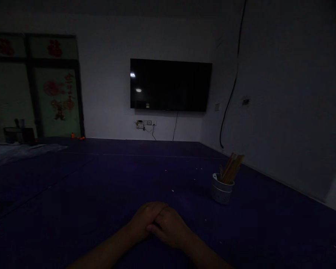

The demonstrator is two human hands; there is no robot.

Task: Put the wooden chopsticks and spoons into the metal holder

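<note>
One left hand [142, 220]: bare, forearm entering from the lower left, clasped with the other hand.
One right hand [173, 228]: bare, forearm entering from the lower right; thumb laid toward the left wrist.
Fingers: both sets folded against the opposite hand; how tightly they close, and whether anything lies between the palms, cannot be told in the dim light.
Worktop [123, 175]: broad, dark blue-purple, beneath the hands and reaching back to the wall; thin seam lines across it.
White specks [173, 191]: several small bits, scattered beyond the hands and to the right.
Pot [221, 194]: whitish, round, upright on the worktop, beyond the right hand and apart from it.
Sticks [232, 169]: wooden, a bundle standing in the pot, tilted to the right.
Clear sheeting [22, 151]: crumpled, far left of the worktop.
Orange items [81, 138]: small, at the far edge near the door.
Door [53, 101]: pale panels, dark frame, red decorations.
Television [170, 86]: black, wall-mounted, screen dark with reflected lights.
Sockets [149, 122]: a row below the television, cords attached.
Black cable [230, 99]: hanging down the right-hand wall.
</note>
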